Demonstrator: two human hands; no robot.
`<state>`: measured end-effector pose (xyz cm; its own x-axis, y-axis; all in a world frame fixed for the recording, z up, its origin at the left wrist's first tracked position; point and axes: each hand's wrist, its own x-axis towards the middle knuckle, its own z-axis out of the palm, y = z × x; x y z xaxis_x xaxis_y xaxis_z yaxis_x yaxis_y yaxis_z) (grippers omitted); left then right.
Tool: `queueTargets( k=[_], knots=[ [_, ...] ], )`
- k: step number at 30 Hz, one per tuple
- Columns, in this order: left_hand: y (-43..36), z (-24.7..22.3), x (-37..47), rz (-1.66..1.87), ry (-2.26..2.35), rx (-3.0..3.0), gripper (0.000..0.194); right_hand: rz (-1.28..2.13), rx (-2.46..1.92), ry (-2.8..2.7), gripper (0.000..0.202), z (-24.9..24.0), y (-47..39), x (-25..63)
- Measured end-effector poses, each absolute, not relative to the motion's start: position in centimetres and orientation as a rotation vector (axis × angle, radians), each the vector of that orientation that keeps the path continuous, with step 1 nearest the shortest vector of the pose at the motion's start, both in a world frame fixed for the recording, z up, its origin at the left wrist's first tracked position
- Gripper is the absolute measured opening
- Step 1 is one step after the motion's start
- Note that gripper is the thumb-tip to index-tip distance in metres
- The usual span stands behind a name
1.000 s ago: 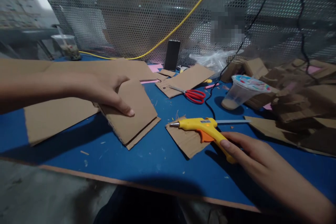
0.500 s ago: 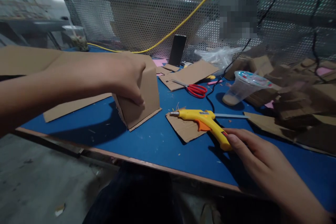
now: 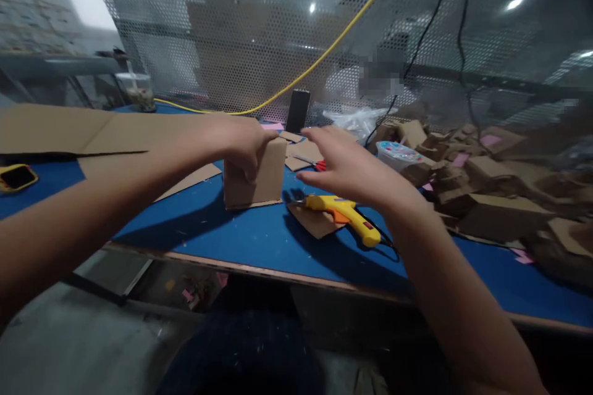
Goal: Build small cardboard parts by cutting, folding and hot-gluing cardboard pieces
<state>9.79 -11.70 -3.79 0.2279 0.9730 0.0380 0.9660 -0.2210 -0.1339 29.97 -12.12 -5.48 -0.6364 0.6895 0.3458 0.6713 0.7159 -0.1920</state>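
My left hand grips the upper part of a folded cardboard piece that stands upright on the blue table. Its fingers are bent over the front panel. To the right, my right hand is raised with thumb and fingers apart and nothing between them. Below it, a yellow hot glue gun with an orange trigger lies with its nozzle over a small cardboard scrap. Red-handled scissors are partly hidden behind my right hand.
A heap of cardboard pieces covers the table's right side, beside a lidded plastic cup. A phone leans against the perforated metal panel. A large cardboard sheet lies at left, near a yellow-cased device.
My right hand has let go of the glue gun, which rests on the table, and has moved toward the cardboard piece. My left hand keeps its grip. The view has shifted.
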Motion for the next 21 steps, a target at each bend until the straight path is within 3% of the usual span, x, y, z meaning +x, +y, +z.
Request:
queueTargets(
  k=[2,4,8,21],
  knots=[
    [-12.0,-3.7,9.8,0.238,-1.816,-2.308,0.100,0.055,-0.930,-2.602,0.077,-4.6,-10.3,27.6],
    [-12.7,-3.8,9.9,0.238,-1.763,-2.285,0.090,0.131,-0.860,-2.652,0.088,-4.2,-8.8,25.5],
    [-14.1,-4.1,9.8,0.178,-1.675,-2.299,0.058,0.320,-0.810,-2.692,0.070,-4.6,-7.8,22.9],
    [-15.8,-5.6,9.6,0.003,-1.633,-2.226,0.064,0.283,-0.808,-2.517,0.086,-7.0,-8.5,22.1]
  ],
)
